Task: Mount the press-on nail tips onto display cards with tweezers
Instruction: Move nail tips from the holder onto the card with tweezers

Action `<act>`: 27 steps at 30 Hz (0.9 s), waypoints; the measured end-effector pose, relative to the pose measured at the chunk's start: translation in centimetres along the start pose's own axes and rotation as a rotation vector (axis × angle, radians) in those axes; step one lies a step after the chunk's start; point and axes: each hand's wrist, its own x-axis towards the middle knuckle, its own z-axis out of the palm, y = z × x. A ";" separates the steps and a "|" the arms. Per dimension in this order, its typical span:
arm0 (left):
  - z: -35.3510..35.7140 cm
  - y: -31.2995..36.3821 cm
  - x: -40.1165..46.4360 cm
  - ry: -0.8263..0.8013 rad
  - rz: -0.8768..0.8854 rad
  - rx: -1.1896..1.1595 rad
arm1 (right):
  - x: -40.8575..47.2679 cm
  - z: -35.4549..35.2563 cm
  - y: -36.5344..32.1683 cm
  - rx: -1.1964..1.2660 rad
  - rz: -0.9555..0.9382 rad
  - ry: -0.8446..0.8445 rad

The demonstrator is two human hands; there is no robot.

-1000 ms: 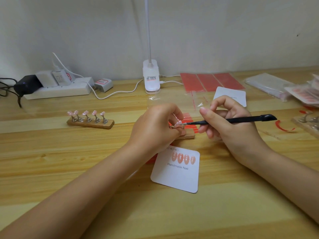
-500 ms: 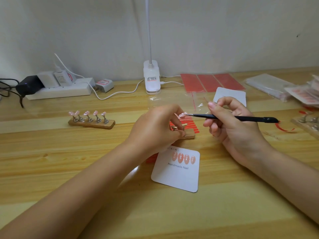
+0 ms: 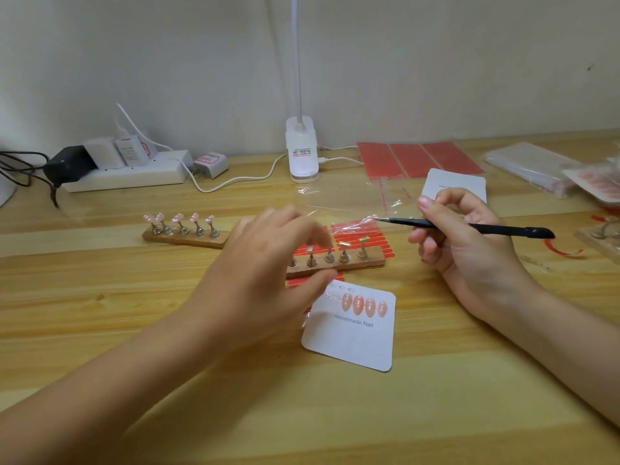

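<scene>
Your right hand [image 3: 469, 256] is pinching the tweezers [image 3: 463, 225], a nail tip [image 3: 371, 217] riding at their point. Your left hand [image 3: 268, 273] is hovering, fingers loose, over the stand [image 3: 339, 261].

Bare table [image 3: 335, 414] lies nearside of the card [image 3: 352, 340]; stands [image 3: 339, 260] crowd beyond.

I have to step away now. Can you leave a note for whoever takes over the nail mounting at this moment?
Left hand: open, blurred, above the near wooden stand of metal pegs, holding nothing.
Right hand: grips the black tweezers, a pink nail tip at their point.
Done: four pink tips sit in a row on the white "Handmade Nail" card; the near stand's visible pegs are bare.
Left: set the held tip on the card, then mount the five tips on the far wooden stand.
</scene>
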 end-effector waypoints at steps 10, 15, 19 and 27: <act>0.9 0.0 -3.7 -0.116 0.009 0.058 | -0.1 -0.2 0.1 -0.133 -0.088 -0.005; 0.7 -1.1 -3.4 -0.172 0.083 0.005 | -0.3 -0.2 0.3 -0.146 -0.129 -0.061; 0.4 -2.4 -3.2 -0.195 0.143 -0.025 | -0.8 0.2 0.2 -0.190 -0.152 -0.124; 1.2 -3.9 -3.7 -0.118 0.112 -0.138 | -1.9 1.1 0.8 -0.285 -0.160 -0.249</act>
